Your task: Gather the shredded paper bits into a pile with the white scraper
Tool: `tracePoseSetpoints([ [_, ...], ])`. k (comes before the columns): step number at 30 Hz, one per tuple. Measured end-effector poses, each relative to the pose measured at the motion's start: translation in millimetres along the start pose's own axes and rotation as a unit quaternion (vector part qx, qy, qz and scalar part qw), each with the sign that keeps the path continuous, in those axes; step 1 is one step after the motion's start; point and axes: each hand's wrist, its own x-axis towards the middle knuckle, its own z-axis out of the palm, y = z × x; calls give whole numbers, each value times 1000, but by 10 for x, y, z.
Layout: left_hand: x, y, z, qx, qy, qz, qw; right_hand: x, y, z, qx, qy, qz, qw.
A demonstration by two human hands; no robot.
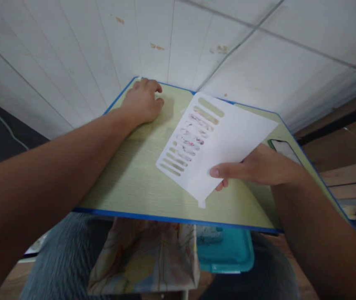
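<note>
My right hand (253, 168) pinches a white slotted card (228, 141) by its near right edge, thumb on top and fingertips beneath. The card is tilted over the tabletop (128, 183). Several long rounded slots run along its left side; pale and reddish patterns show in the middle ones, and I cannot tell what makes them. A small whitish tab (201, 203) sticks out at the card's lower corner. At the table's far left corner, my left hand (143, 100) rests with loosely bent fingers, thumb apart from the index finger, holding nothing visible.
A phone (286, 151) lies on the right side of the table, beyond my right wrist. White wall panels (153, 37) stand behind the blue table edge, with a thin cable (240, 43) running down them. Below the front edge are a teal plastic container (228, 254) and a patterned cloth (146, 262).
</note>
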Motion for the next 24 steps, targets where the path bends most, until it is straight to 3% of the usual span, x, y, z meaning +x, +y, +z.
tracePoseSetpoints([
  [4,-5,14,-16,18,4,-1,1000,-17,17,-34,20,-28,17,999],
  [9,-24,37,-28,47,0,-12,999,0,48,-76,16,-12,-1,1000],
  [21,2,-33,6,25,4,7,1000,-70,-20,-66,65,-116,12,991],
  [24,-14,-13,-8,27,7,6,1000,-46,-27,-60,63,-83,3,995],
])
